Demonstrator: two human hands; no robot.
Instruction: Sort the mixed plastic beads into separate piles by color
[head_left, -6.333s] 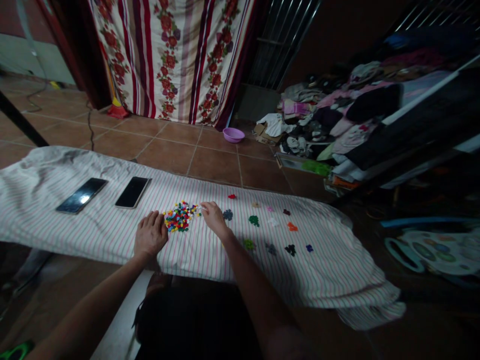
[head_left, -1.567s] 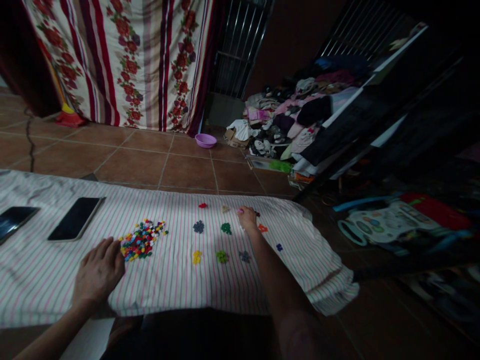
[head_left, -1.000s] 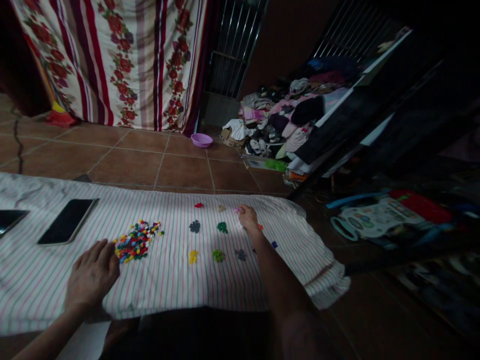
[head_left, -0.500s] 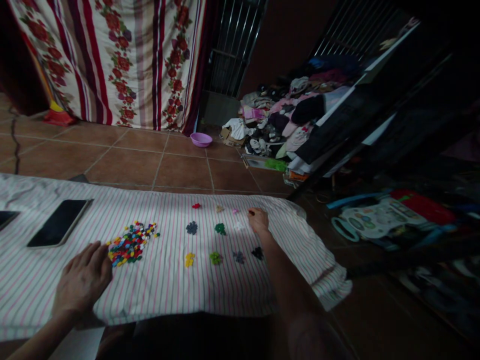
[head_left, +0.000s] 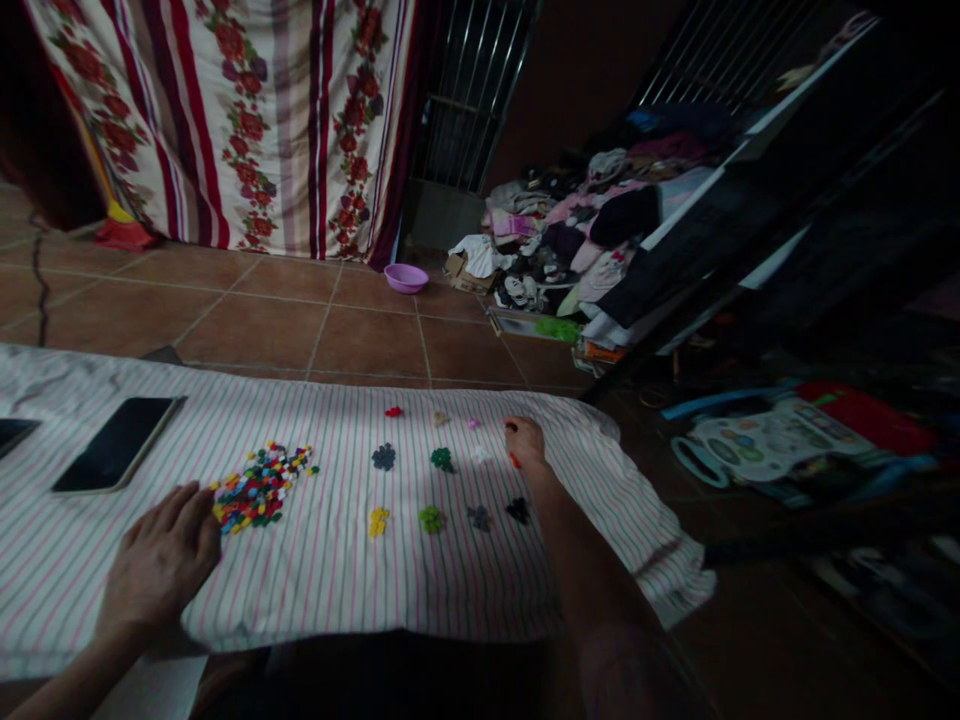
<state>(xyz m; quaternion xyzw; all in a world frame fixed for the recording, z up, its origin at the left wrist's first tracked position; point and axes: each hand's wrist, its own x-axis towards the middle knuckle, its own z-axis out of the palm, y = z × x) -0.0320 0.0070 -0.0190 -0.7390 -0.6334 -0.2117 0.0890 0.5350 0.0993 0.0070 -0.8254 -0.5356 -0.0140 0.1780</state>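
Note:
My left hand (head_left: pixel 161 555) lies flat on the striped cloth (head_left: pixel 322 590), fingers stretched, its fingertips at the edge of a mixed pile of small coloured pieces (head_left: pixel 259 490). At the right end of the sorted heaps, my right hand (head_left: pixel 526 440) is closed in a pinch low over the cloth; whatever lies between its fingertips is too small to make out. Orange pieces (head_left: pixel 514 460) show beside its wrist. Nearby are pink pieces (head_left: pixel 473 423), white pieces (head_left: pixel 480 455), dark green pieces (head_left: pixel 442 459) and black pieces (head_left: pixel 517 510).
More heaps are red (head_left: pixel 394 411), beige (head_left: pixel 440 418), dark grey (head_left: pixel 384 457), yellow (head_left: pixel 378 521), lime green (head_left: pixel 430 519) and grey (head_left: pixel 478 517). A phone (head_left: pixel 120 444) lies at left. Beyond are a purple basin (head_left: pixel 406 278) and piled clothes (head_left: pixel 577 220).
My right hand has shifted very slightly, and more of the orange pieces shows beside its wrist. My left hand stays by the mixed pile. The view has moved a little.

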